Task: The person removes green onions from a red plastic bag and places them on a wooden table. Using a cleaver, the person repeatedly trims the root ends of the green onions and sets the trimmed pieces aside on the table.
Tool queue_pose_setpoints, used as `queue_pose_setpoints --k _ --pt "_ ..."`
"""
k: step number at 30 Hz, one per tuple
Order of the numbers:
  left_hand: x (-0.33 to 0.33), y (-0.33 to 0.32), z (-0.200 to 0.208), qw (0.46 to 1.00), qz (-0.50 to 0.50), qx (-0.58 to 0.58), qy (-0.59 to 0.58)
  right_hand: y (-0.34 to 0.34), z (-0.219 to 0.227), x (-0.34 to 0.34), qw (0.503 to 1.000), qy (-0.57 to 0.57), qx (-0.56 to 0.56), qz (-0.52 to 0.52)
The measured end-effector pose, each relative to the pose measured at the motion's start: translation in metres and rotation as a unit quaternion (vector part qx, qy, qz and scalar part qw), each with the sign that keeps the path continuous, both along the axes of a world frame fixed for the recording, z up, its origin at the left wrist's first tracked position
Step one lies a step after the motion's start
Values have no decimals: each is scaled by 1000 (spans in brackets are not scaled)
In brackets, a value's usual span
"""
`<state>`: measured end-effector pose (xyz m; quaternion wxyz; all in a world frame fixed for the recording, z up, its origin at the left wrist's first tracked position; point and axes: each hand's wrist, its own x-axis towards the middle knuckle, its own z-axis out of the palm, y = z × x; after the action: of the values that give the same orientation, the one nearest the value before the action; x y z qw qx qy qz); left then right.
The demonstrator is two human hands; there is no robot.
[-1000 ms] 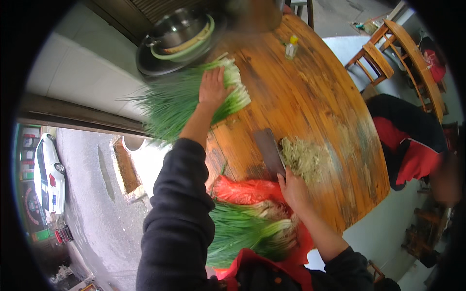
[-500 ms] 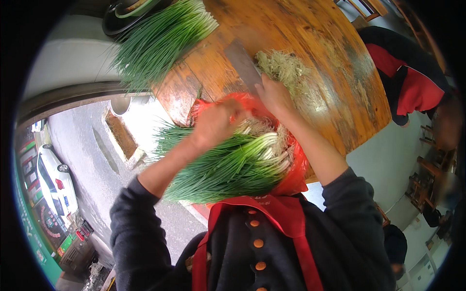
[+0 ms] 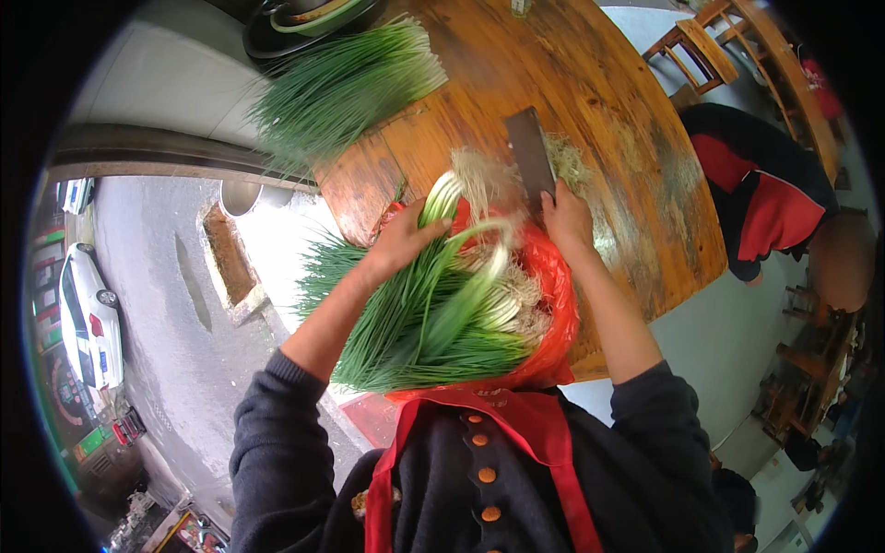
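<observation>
A bunch of green onions (image 3: 441, 203) with shaggy roots is gripped in my left hand (image 3: 403, 241), root end pointing up and away. My right hand (image 3: 567, 221) holds a cleaver (image 3: 530, 157) by its handle, the broad dark blade standing just right of those roots. Below both hands lies a large heap of green onions (image 3: 442, 323), leaves to the left, on a red plastic bag (image 3: 556, 276). Behind the blade sits a pile of cut root ends (image 3: 569, 164), partly hidden by it.
Another pile of green onions (image 3: 355, 88) lies at the table's far left, beside a black basin (image 3: 277, 46). The wooden table (image 3: 608, 74) fills the middle. At the right a person in black and red (image 3: 774, 203) is near wooden stools (image 3: 696, 55).
My left hand has taken up a bunch of green onions from the heap and raised its root end. The cleaver has shifted right and turned more upright.
</observation>
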<state>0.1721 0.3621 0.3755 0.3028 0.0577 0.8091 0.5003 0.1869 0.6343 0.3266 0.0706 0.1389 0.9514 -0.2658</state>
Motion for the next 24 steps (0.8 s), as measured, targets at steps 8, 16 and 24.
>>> queue_pose_setpoints --k 8,16,24 --pt "-63 21 -71 967 12 56 -248 8 25 3 1000 27 8 -1" --pt "-44 -2 -94 986 131 -103 22 -24 16 -24 968 90 -217 -84" --pt "-23 21 -66 988 61 20 -139 -49 -15 -43 961 100 -235 -104"
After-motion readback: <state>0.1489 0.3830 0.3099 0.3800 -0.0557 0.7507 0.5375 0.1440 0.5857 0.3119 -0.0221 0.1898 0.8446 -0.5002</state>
